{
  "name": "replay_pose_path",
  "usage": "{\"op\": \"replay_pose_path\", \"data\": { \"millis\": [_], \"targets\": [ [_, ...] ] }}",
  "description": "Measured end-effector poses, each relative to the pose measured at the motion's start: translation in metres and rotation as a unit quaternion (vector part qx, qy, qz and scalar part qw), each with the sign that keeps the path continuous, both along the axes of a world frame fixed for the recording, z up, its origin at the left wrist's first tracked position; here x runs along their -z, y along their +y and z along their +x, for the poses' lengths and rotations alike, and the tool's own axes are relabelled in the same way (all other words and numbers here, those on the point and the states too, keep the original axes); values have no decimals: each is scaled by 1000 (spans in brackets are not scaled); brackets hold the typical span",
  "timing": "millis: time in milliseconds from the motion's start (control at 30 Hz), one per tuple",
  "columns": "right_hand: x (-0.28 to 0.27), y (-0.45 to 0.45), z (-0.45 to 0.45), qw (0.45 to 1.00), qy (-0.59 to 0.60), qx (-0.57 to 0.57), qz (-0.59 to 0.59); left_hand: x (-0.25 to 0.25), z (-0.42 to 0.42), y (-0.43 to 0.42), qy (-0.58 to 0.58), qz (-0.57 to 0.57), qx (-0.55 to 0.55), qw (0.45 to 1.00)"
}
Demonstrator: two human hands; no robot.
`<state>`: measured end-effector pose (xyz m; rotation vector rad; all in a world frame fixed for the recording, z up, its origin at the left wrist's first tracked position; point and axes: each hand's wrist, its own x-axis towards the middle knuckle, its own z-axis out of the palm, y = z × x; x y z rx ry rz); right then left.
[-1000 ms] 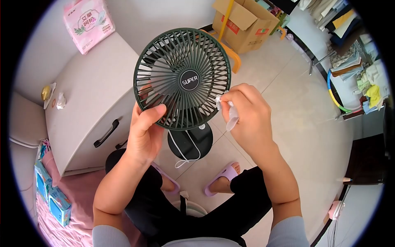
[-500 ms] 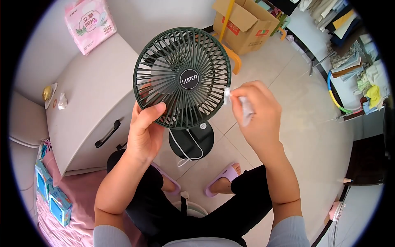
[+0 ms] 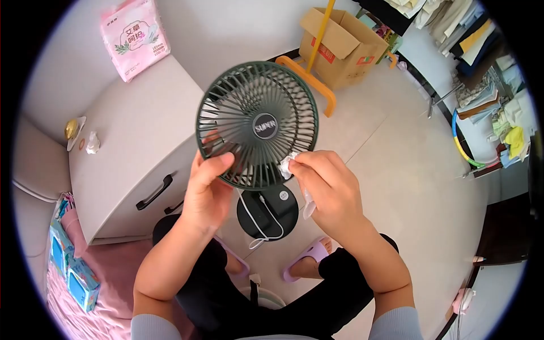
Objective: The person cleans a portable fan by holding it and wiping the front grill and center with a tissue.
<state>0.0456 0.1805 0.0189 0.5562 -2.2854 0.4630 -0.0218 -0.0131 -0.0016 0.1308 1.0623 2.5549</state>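
A dark green fan (image 3: 264, 126) with "SUPER" on its hub is held up in front of me. My left hand (image 3: 211, 184) grips the lower left rim of its round grille, thumb on the front. Between the fingertips of my right hand (image 3: 331, 190) is a crumpled white tissue (image 3: 287, 165), which touches the lower right of the grille. A loose end of it hangs below the fingers. Under the grille shows the fan's round dark base (image 3: 267, 214), with a white cable (image 3: 275, 221) looped across it.
To the left stands a pale cabinet (image 3: 130, 130) with black handles, bearing a pink package (image 3: 136, 39) and a crumpled tissue (image 3: 93, 143). A cardboard box (image 3: 345, 48) and a yellow stand (image 3: 310, 85) are behind the fan. Clothes (image 3: 481, 85) hang at the right.
My right hand has moved left and down, bringing the tissue from beside the rim onto the front of the grille. The fan sits a little lower in view, still in my left hand.
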Motion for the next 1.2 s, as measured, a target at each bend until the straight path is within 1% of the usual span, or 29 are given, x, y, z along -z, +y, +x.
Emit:
{"op": "replay_pose_path", "data": {
  "millis": [133, 200, 267, 333, 367, 467, 500, 567, 600, 633, 667, 700, 767, 833, 900, 933, 1000, 1033, 1100, 1133, 1167, 1200],
  "targets": [
    [-2, 3, 0, 1000, -14, -12, -5, -3, 6, 2, 5, -10, 31, 999],
    [0, 3, -3, 998, 57, -19, -10, -2, 15, 10, -13, -10, 42, 999],
    [0, 1, -3, 998, 65, -20, -7, -3, 18, 14, -39, -18, 54, 998],
    [2, 0, -3, 996, 79, -27, -4, -2, 15, 10, -36, -8, 53, 998],
    [1, -2, 0, 997, 79, -25, -3, -2, 12, 7, -32, -3, 51, 998],
    [-6, -5, 8, 999, -6, -44, -15, 0, 5, 0, -13, 8, 11, 1000],
    [-4, -4, 6, 999, -7, -44, -16, 1, 1, -3, -9, 14, 4, 1000],
    [0, 0, 2, 999, 5, -52, 0, 4, 2, -4, -15, -9, 7, 1000],
    [-1, 0, 1, 999, 5, -52, 0, 4, 6, 0, -8, -14, 29, 999],
    [-3, 0, -1, 998, 36, -42, -6, 3, 11, 4, 0, -20, 50, 999],
    [-4, -1, -2, 997, 65, -33, -11, 7, 16, 10, -9, -20, 38, 999],
    [-2, -1, -3, 997, 63, -34, -12, 2, 21, 15, -17, -18, 50, 998],
    [1, 1, -6, 994, 101, -28, -4, -3, 20, 15, -40, -13, 76, 996],
    [-2, 0, -1, 995, 93, -32, -4, -2, 17, 11, -46, -11, 68, 997],
    [-7, 0, 6, 999, 35, -32, 17, -2, 13, 8, -52, -10, 62, 997],
    [-9, 1, 9, 999, 34, -34, 16, -2, 11, 7, -32, -6, 51, 998],
    [-14, 6, 13, 996, -63, -56, 24, -1, 6, 4, -5, 11, 36, 999],
    [-15, 7, 12, 996, -64, -57, 22, 0, 5, 3, -6, 9, 35, 999],
    [-17, 8, 10, 992, -62, -72, -83, 1, 4, 1, 6, 11, 29, 999],
    [-21, 6, 8, 991, -30, -54, -115, -1, 5, 1, 14, 12, 45, 999],
    [-22, 3, 6, 992, -31, -53, -114, -2, 7, 3, 12, 13, 46, 999],
    [-22, -1, 4, 991, 16, -26, -131, -3, 10, 6, 13, 11, 61, 998]
  ]
}}
